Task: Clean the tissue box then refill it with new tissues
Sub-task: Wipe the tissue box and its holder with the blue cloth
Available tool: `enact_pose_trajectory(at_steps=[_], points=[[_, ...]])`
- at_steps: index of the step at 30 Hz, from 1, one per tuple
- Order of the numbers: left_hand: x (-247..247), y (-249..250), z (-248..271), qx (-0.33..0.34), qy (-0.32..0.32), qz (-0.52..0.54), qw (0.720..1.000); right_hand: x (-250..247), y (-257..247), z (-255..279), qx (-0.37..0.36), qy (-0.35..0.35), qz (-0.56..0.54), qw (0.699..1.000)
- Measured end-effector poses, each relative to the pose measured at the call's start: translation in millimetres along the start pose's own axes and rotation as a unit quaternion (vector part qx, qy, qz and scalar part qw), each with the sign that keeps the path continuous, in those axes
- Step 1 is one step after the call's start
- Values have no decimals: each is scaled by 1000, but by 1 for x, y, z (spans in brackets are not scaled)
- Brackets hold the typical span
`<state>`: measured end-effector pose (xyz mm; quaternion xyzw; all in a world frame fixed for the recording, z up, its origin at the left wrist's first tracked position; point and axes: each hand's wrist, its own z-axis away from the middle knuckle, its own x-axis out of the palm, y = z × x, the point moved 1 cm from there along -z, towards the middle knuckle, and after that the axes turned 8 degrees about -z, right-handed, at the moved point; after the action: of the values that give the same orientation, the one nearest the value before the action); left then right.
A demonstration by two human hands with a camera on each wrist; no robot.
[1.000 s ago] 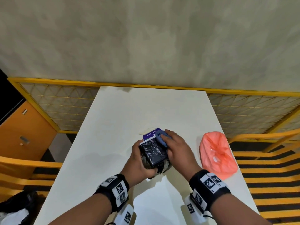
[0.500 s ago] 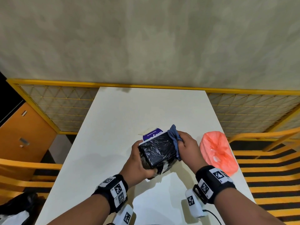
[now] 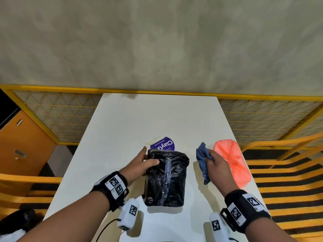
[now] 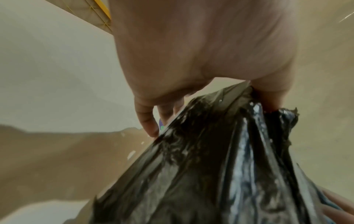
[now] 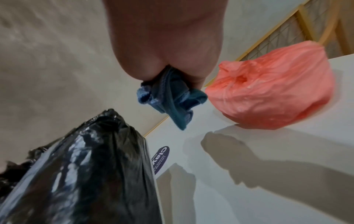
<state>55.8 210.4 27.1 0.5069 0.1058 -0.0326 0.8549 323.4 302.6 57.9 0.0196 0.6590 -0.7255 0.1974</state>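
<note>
The tissue box point(image 3: 166, 179), wrapped in shiny black plastic, lies flat on the white table point(image 3: 125, 123) in front of me; it fills the low part of the left wrist view point(image 4: 210, 174) and the lower left of the right wrist view point(image 5: 82, 174). My left hand point(image 3: 143, 163) grips its far left corner, thumb on top, fingers behind. My right hand point(image 3: 216, 165) holds a crumpled blue cloth point(image 3: 202, 159) above the table, apart from the box, to its right. The cloth point(image 5: 170, 97) hangs from the fist.
A purple-and-white tissue pack point(image 3: 163, 144) lies just beyond the box. A pink plastic bag point(image 3: 232, 161) sits by the table's right edge, close to my right hand. Yellow mesh railing point(image 3: 52, 117) borders the table; an orange cabinet point(image 3: 19, 147) stands at left.
The box has been laid down flat from its tilted, lifted pose. My right hand has pulled the cloth off the box and moved right, toward the pink bag.
</note>
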Motion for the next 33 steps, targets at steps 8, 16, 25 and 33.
enact_pose_trajectory(at_steps=[8, 16, 25, 33], points=[[10, -1, -8, -91, -5, -42, 995, -2, 13, 18, 13, -26, -11, 1000], [23, -13, -11, -112, -46, -37, 992, 18, 30, 18, -75, -94, 69, 990], [15, -15, 4, -75, -37, 13, 996, 36, 46, 15, -113, -133, 177, 969], [4, -31, 56, -97, -189, -92, 973, 40, 48, 10, -128, -85, 171, 973]])
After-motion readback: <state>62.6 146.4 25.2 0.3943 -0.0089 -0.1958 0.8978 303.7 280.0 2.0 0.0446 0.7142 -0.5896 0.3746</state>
